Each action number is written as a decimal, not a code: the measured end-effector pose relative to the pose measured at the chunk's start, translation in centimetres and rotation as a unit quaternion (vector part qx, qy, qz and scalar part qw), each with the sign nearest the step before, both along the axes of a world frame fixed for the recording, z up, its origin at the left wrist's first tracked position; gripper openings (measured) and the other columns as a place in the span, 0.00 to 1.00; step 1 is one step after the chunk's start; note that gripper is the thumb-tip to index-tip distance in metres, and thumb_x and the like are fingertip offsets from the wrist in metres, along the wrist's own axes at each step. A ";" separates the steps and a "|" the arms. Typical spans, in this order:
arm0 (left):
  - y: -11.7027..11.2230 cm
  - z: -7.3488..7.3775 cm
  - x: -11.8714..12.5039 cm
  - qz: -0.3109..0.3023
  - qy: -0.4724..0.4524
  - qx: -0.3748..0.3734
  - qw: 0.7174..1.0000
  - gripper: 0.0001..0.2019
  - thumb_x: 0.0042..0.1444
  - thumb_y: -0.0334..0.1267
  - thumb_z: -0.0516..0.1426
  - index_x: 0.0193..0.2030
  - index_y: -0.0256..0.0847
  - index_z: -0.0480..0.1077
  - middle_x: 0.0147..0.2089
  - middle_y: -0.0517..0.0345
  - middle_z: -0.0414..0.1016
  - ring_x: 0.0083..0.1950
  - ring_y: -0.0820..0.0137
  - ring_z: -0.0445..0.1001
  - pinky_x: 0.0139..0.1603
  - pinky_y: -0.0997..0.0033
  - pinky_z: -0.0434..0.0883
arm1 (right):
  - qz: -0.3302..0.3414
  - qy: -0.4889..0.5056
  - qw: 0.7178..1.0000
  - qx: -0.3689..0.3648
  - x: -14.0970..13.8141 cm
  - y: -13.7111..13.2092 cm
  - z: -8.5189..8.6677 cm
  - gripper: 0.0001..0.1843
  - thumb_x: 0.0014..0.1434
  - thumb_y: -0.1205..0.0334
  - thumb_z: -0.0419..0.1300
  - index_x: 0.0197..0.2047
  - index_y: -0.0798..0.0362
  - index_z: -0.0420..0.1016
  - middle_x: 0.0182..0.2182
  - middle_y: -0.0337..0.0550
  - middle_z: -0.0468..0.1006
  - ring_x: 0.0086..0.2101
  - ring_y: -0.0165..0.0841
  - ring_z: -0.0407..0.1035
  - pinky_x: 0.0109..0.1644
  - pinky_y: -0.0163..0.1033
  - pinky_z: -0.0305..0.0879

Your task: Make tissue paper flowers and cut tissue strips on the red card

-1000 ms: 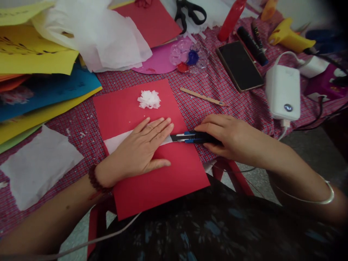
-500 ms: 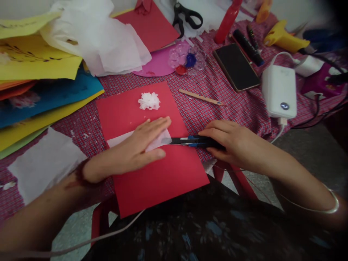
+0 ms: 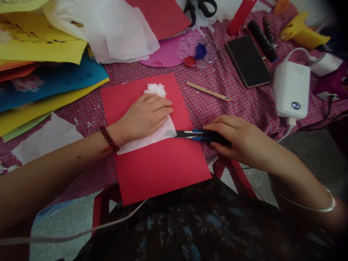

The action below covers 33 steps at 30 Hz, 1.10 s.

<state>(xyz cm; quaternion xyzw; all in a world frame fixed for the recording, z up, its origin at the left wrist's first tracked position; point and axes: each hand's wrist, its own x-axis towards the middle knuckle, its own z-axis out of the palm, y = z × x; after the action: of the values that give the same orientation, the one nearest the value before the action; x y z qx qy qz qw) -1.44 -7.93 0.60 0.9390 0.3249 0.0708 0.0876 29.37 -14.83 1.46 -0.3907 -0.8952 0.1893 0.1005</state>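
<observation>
My left hand [image 3: 148, 115] lies flat, palm down, pressing a folded piece of white tissue paper [image 3: 146, 141] onto a red sheet of card [image 3: 160, 170]. In my right hand [image 3: 236, 139] is a black and blue box cutter [image 3: 195, 134], pointing left. Its tip lies inside or under the right end of the tissue, showing faintly through it; I cannot tell which layer covers it. Just beyond my left fingers, a ruffled white paper flower [image 3: 155, 89] sits on the card, partly hidden by that hand.
Right of the card lie a wooden pencil [image 3: 209, 91], a phone [image 3: 248, 61], markers [image 3: 262, 40] and a white power bank [image 3: 291, 88]. A yellow glue gun [image 3: 299, 32] is at the far right. Scissors [image 3: 199, 9], white paper [image 3: 108, 32] and coloured sheets [image 3: 62, 85] fill the back and left.
My left hand has shifted up and flattened over the tissue, its fingers closer to the flower. More tissue shows below it. The box cutter's tip stays at the tissue's right end.
</observation>
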 end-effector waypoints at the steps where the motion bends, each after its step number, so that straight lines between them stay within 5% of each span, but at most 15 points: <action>1: -0.1 0.1 -0.1 0.003 0.006 0.006 1.000 0.21 0.75 0.36 0.44 0.60 0.33 0.74 0.66 0.48 0.76 0.67 0.61 0.71 0.73 0.50 0.62 | -0.002 -0.003 1.000 0.001 -0.1 0.1 -0.1 0.17 0.68 0.64 0.57 0.59 0.46 0.73 0.50 0.50 0.78 0.49 0.46 0.74 0.54 0.54 0.73; 9: 0.7 -1.6 -0.6 -0.009 -0.067 0.093 0.993 0.16 0.73 0.40 0.48 0.54 0.44 0.76 0.59 0.52 0.81 0.59 0.62 0.77 0.71 0.44 0.67 | 0.019 0.013 0.999 0.034 -1.0 1.4 -0.4 0.18 0.67 0.64 0.57 0.59 0.48 0.76 0.49 0.51 0.80 0.49 0.47 0.75 0.53 0.53 0.72; 15: 0.7 -1.8 -0.7 -0.040 -0.066 0.150 0.986 0.17 0.74 0.36 0.46 0.54 0.40 0.75 0.58 0.51 0.82 0.58 0.63 0.78 0.70 0.48 0.68 | 0.042 0.000 0.999 0.035 -1.9 2.9 -0.1 0.18 0.67 0.63 0.57 0.58 0.48 0.76 0.48 0.51 0.79 0.48 0.48 0.74 0.54 0.54 0.71; 23: 0.4 -1.3 -0.2 0.000 -0.021 0.105 0.994 0.20 0.74 0.40 0.44 0.56 0.40 0.76 0.60 0.50 0.81 0.62 0.58 0.77 0.73 0.46 0.65 | 0.087 0.018 0.996 0.022 -3.3 3.5 0.2 0.17 0.68 0.64 0.58 0.58 0.50 0.77 0.48 0.51 0.77 0.48 0.47 0.74 0.53 0.52 0.72; 28: 0.4 -1.4 -0.4 0.041 -0.017 0.081 0.996 0.27 0.72 0.50 0.49 0.74 0.47 0.63 0.78 0.52 0.60 0.78 0.48 0.58 0.81 0.35 0.42 | 0.087 0.039 0.995 0.005 -3.1 1.9 0.1 0.17 0.68 0.64 0.58 0.59 0.50 0.76 0.49 0.52 0.76 0.47 0.45 0.73 0.51 0.50 0.74; 33: 0.2 -1.3 -0.3 0.065 -0.001 0.046 0.997 0.34 0.73 0.52 0.48 0.81 0.45 0.48 0.83 0.48 0.44 0.83 0.46 0.43 0.79 0.29 0.36 | 0.066 0.046 0.997 -0.004 -2.0 0.3 0.0 0.20 0.68 0.65 0.58 0.62 0.49 0.74 0.51 0.52 0.75 0.50 0.46 0.73 0.54 0.53 0.74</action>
<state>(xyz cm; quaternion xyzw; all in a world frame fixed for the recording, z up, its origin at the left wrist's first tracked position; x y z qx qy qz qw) -1.75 -7.70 -0.75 0.9188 0.3817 0.0920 0.0400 27.36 -14.56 1.41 -0.3220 -0.9127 0.2166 0.1279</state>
